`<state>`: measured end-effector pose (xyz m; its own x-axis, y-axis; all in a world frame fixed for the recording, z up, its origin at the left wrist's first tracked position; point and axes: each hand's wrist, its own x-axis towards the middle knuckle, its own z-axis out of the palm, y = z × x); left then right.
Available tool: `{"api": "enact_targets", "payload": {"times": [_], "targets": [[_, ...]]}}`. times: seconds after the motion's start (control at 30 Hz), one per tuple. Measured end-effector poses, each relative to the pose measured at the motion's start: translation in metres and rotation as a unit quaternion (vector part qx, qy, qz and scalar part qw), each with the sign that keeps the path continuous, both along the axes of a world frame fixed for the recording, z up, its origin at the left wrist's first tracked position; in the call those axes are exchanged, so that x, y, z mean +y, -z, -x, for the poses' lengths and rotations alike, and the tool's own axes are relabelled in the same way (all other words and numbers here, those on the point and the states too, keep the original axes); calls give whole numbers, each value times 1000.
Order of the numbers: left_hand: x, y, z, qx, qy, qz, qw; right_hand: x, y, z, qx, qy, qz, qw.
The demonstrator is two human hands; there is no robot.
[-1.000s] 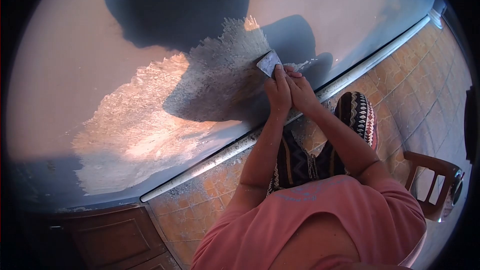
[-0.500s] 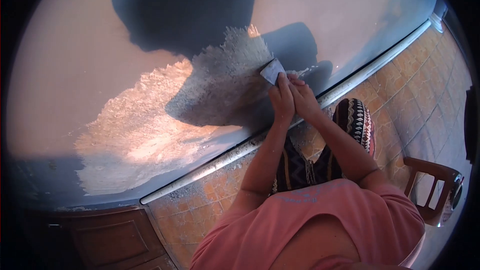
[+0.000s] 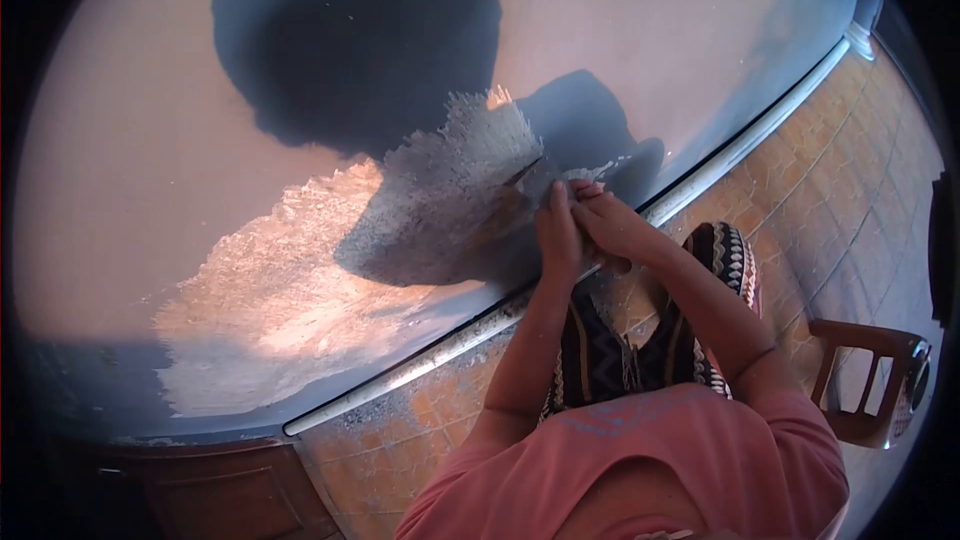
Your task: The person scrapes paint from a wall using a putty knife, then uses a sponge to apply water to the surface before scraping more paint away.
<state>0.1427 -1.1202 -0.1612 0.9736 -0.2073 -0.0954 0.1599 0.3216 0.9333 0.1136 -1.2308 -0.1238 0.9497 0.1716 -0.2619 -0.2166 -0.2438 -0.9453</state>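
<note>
Both my hands are together on a flat-bladed scraper (image 3: pixel 536 181) at the right side of a rough, stripped patch (image 3: pixel 440 175) on the wall. My left hand (image 3: pixel 560 232) is closed, with a finger stretched along the blade. Beside it, my right hand (image 3: pixel 612 228) is closed around the same tool, and its fingers hide the handle. The blade looks dim in the shadow and lies close against the wall surface. Around the patch the wall (image 3: pixel 120 210) keeps a smooth coat of paint with a ragged border.
A pale baseboard (image 3: pixel 440 360) runs diagonally along the foot of the wall. Crumbs of debris lie on the orange floor tiles (image 3: pixel 430 405) beside it. A brown wooden chair (image 3: pixel 862 420) stands at the right, and a brown panelled door (image 3: pixel 225 490) is at lower left.
The view has shifted, so the wall patch and my hands sit lower in the picture. The blade has tilted and its face looks darker. Both hands still grip the scraper.
</note>
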Motion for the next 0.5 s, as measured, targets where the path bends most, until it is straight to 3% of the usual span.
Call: {"api": "enact_targets", "payload": {"times": [0.07, 0.17, 0.2, 0.3, 0.4, 0.5], "targets": [[12, 4, -4, 64, 39, 24, 997, -6, -5, -5, 9, -76, -38, 996], [12, 3, -2, 61, 54, 55, 995, -5, 0, -4, -93, -86, -70, 989], [11, 3, -1, 56, 55, 66, 995, -5, -1, -1, 15, -58, -88, 994], [-1, 4, 0, 20, 38, 84, 996, -2, 3, 8, 37, -4, -38, 999], [-6, 6, 2, 10, 3, 87, 996, 3, 8, 11, 42, 27, -59, 997], [-17, 4, -4, 31, -44, 122, 991, 7, 39, -10, -212, 63, -16, 975]]}}
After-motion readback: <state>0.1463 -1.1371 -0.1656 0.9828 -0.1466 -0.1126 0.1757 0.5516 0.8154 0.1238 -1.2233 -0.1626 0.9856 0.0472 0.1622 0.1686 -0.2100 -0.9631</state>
